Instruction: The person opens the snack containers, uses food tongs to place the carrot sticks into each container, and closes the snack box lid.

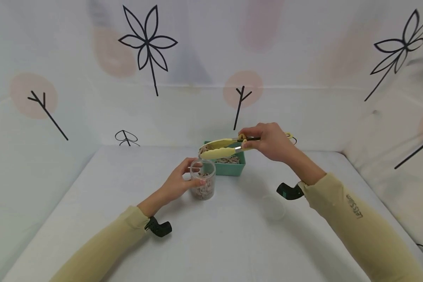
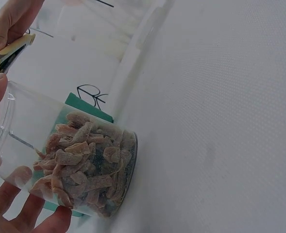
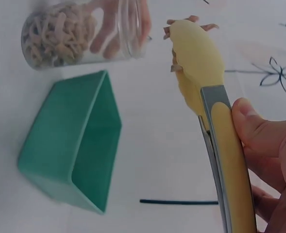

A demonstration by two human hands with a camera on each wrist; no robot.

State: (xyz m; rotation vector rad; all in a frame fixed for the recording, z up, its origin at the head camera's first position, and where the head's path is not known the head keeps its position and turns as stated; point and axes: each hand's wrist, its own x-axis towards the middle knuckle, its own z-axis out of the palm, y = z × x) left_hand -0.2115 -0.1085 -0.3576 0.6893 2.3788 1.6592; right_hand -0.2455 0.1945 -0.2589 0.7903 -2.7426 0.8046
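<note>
My left hand (image 1: 178, 181) grips a clear plastic jar (image 2: 36, 109) around its side, thumb at the front. Pale brown dried strips (image 2: 84, 165) fill the jar's lower part; its mouth is uncovered. In my right hand (image 1: 273, 141) is a pair of yellow-tipped tongs (image 3: 220, 116), held by the handles. Between the tong heads are more strips (image 3: 174, 63), poking out past the edges. The tips hover just above the jar's mouth in the head view. Right behind the jar stands a green rectangular container (image 3: 60, 126), with strips (image 1: 229, 159) inside.
A clear round lid (image 1: 273, 207) lies on the white tabletop (image 1: 211, 243), right of the jar. White fabric walls (image 1: 197, 113) with plant drawings enclose the table at the back and sides. Each wrist carries a black camera mount (image 1: 290, 192).
</note>
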